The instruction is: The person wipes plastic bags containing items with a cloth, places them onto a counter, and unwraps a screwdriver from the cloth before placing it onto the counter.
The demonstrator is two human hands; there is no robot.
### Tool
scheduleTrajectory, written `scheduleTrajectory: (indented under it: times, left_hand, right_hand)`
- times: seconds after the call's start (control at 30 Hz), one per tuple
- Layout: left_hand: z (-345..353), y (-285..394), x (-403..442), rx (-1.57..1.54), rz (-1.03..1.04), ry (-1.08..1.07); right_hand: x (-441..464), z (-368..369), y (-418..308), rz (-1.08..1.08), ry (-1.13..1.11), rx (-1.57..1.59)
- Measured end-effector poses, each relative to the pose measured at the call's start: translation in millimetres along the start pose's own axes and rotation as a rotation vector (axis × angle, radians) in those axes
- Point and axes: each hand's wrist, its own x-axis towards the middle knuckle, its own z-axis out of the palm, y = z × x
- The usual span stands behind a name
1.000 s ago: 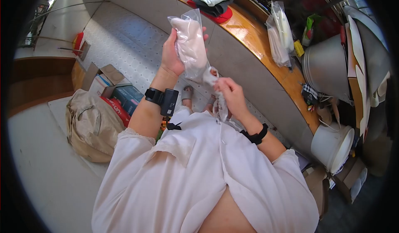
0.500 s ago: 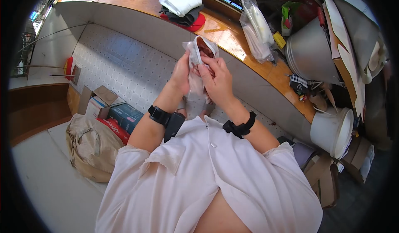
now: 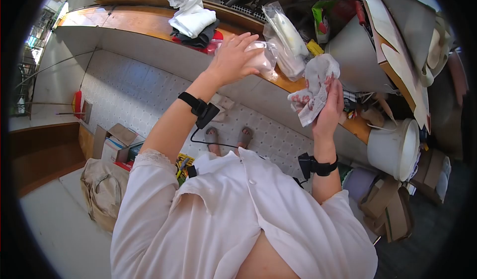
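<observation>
My right hand (image 3: 328,111) is closed around a crumpled white cloth with a reddish print (image 3: 314,87), held up over the front edge of the wooden ledge. Its exact kind cannot be made out. My left hand (image 3: 233,60) is spread, palm down, above the ledge. A clear plastic bag (image 3: 266,56) lies right beside its fingers; whether they touch it is hard to tell. Left of that hand, a folded white cloth (image 3: 193,18) rests on dark folded cloth (image 3: 201,36), with something red underneath.
Long clear packets (image 3: 285,35) lie on the wooden ledge (image 3: 131,16). Beyond them are a yellow object (image 3: 314,47), a large grey pot (image 3: 355,55) and cardboard sheets. A white bucket (image 3: 392,149) stands at the right. A beige bag (image 3: 104,189) and open carton (image 3: 119,137) sit at the left.
My hands have moved apart. The printed cloth, earlier held in both hands with a clear bag around it, is now out in my right hand. The clear bag lies on the ledge by my left hand.
</observation>
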Motion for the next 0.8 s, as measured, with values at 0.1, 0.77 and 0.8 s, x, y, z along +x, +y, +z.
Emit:
scheduleTrajectory:
  times: [0.1,0.77,0.8]
  left_hand:
    - [19.2,14.5,-13.3,0.083,-0.055,-0.057]
    - [13.0,53.2,-3.1,-0.623,-0.387,0.148]
    - [5.5,76.7,5.7,-1.160,-0.531,0.269]
  right_hand:
    - [52.5,-3.3,16.8,-0.324,-0.020,-0.391]
    - [67.2,18.4,-10.1,-0.665,0.035,-1.054]
    - [45.5,25.2,-18.9,-0.635,-0.040,-1.009]
